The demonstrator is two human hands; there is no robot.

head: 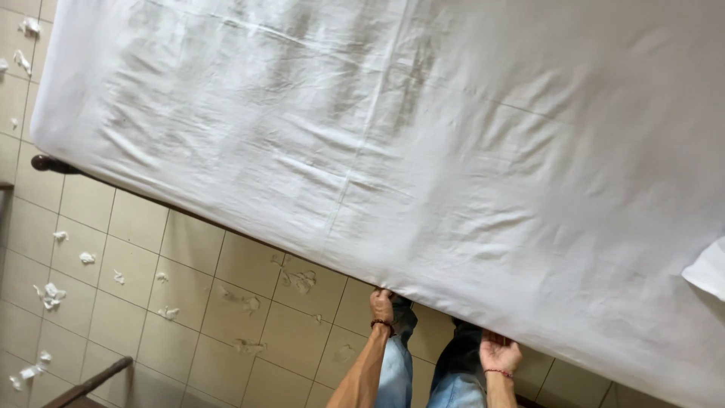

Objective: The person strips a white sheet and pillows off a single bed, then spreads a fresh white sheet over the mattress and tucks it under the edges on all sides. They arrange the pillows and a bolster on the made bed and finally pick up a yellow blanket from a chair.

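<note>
Covering the mattress, the white bedsheet (393, 143) fills most of the view, wrinkled, its near edge running diagonally above both hands. The left hand (381, 306) curls its fingers under that edge, gripping it; the right hand (498, 352), just beside, turns palm-up with fingers tucked beneath the same edge. Below lie beige floor tiles (189, 302) strewn with white scraps (50, 293).

a bed (53, 164) carries a creased white sheet (393, 143).

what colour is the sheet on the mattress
White, creased and faintly smudged sheet; seen best in the head view.
</note>
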